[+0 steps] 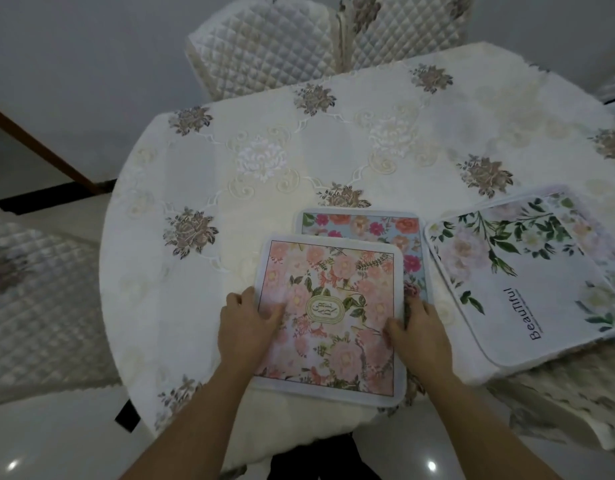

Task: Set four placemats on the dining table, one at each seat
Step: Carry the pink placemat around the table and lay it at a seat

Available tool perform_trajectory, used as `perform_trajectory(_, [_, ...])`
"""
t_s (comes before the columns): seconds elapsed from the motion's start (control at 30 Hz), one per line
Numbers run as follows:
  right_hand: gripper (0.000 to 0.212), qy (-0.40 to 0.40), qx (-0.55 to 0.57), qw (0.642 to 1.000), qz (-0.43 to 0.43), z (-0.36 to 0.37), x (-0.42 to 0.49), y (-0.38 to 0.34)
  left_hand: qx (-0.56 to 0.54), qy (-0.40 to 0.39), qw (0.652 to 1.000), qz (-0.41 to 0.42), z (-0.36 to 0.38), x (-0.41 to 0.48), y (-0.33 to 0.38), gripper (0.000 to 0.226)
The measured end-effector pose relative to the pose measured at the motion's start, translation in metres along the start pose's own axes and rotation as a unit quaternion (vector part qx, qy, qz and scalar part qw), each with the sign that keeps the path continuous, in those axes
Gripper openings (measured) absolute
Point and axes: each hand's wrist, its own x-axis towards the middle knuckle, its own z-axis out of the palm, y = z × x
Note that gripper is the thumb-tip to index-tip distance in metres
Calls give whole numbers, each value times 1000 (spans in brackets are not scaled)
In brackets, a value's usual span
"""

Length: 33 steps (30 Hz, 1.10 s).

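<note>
Pink floral placemat [330, 313] at the near edge of the table [212, 161], its side edges pinched by the left hand [245, 327] and right hand [418, 336], thumbs on top; it overlaps a blue floral placemat [364, 226]; white placemat [527, 275] just to the right; quilted chair [264, 50] beyond.

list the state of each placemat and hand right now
pink placemat, gripped at both side edges, overlapping the blue one
blue placemat, flat on the table, mostly covered
white leafy placemat, flat on the table, untouched
left hand, grips pink placemat's left edge
right hand, grips its right edge
</note>
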Motion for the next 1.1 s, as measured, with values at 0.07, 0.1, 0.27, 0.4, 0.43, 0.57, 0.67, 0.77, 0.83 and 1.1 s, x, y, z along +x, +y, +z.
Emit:
perform_trajectory(0.07, [40, 3, 34, 999, 19, 5, 0, -2, -18, -10, 1000, -6, 1, 1, -1, 75])
perform_trajectory(0.1, [40, 7, 51, 998, 30, 8, 0, -2, -31, -13, 999, -9, 1, 2, -1, 74])
perform_trajectory(0.27, [29, 3, 175, 982, 67, 15, 4, -3, -80, -1, 997, -15, 1, 6, -8, 33])
perform_trajectory(0.4, [19, 4, 205, 978, 49, 15, 0, -11, -116, 3, 993, -9, -3, 0, -7, 26])
perform_trajectory(0.43, [17, 6, 207, 977, 42, 14, -2, -15, -123, 2, 992, -1, -7, -3, -6, 25])
perform_trajectory(0.57, [13, 19, 226, 974, 7, 0, -13, -35, -159, 22, 987, 32, -28, -12, -9, 23])
perform_trajectory(0.67, [13, 43, 244, 969, -16, -19, -23, -54, -193, 48, 979, 47, -53, -19, -10, 25])
perform_trajectory(0.77, [13, 70, 259, 962, -56, -39, -33, -77, -200, 80, 974, 66, -80, -24, -11, 25])
perform_trajectory(0.83, [14, 88, 261, 958, -84, -51, -37, -92, -199, 114, 971, 74, -96, -26, -13, 26])
perform_trajectory(1.1, [18, 105, 252, 950, -150, -62, -48, -132, -233, 171, 955, 73, -139, -39, -29, 25])
